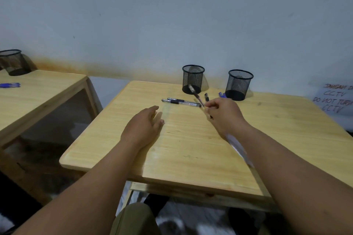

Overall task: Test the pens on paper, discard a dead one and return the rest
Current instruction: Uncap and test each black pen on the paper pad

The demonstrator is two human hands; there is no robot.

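Pens are the subject, but the biggest thing in view is the table [191, 150], a pale wooden top that carries everything else. Both forearms reach over its near edge. Under the right forearm, a blurred white sheet, the paper [238, 147], shows along the inner side of the arm; how far it extends cannot be told.

Beyond the grip stand two black mesh cups. The left cup [193, 79] is straight past the right hand's knuckles, and the right cup [239, 85] is further out to that hand's outer side. Both are upright and near the wall.

The left hand [145, 126] rests flat on the wood with fingers spread and loose, holding nothing, well to the inside of the grip.

The right hand [223, 112] is closed in a pinch on a held pen [196, 95], which slants up and away from the fingers toward the base of the left cup; its far end is smeared by motion.

Just inside the grip lie two clear pens [181, 102], side by side and nearly touching, their near ends close to the pinching fingertips. Right beyond the knuckles lies a short black pen [206, 97]. A blue pen [222, 94] peeks out at the foot of the right cup, partly hidden by it.
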